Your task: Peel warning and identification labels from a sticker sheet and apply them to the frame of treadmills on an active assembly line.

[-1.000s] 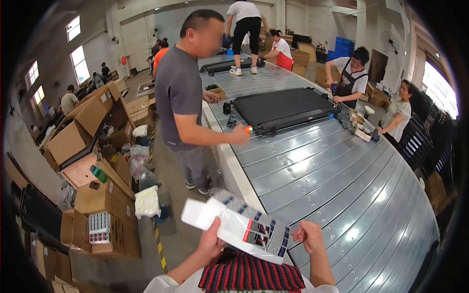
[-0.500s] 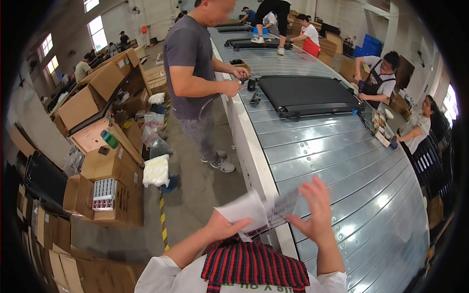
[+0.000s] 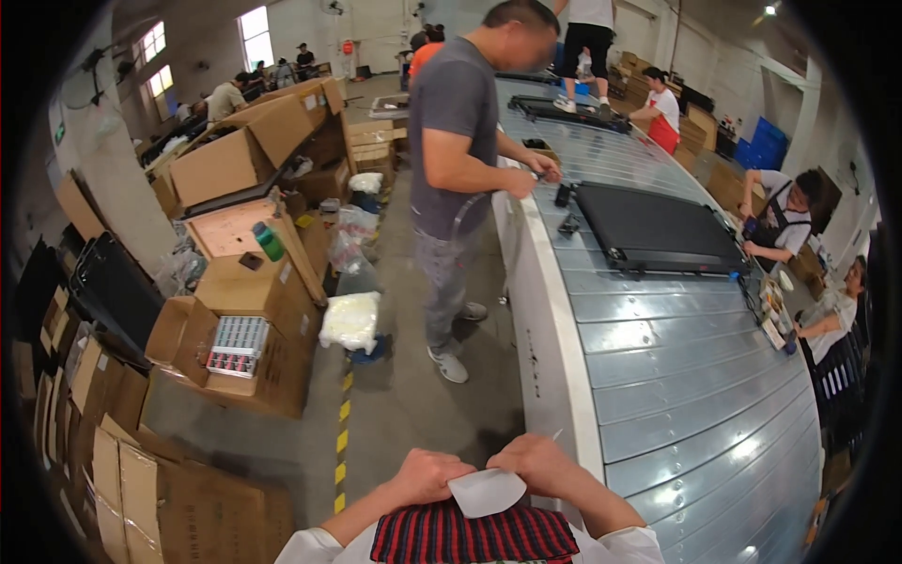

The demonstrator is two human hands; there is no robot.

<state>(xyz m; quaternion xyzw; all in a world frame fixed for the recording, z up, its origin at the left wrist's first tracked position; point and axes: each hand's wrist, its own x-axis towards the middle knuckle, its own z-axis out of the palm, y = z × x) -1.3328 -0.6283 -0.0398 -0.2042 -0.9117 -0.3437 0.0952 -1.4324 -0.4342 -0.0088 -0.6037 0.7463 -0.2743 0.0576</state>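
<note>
Grey slatted conveyor bench (image 3: pixel 676 376); black flat treadmill deck (image 3: pixel 658 230) lying on it.

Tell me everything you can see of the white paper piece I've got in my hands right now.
The white paper piece looks like thin, flat sheet material, plain on the side that shows, with a rounded lower edge. It sits low in the view, close to the body, above a red-and-black striped cloth. The left hand pinches its left edge, the right hand its right edge. Most of it is hidden behind the fingers.
</note>
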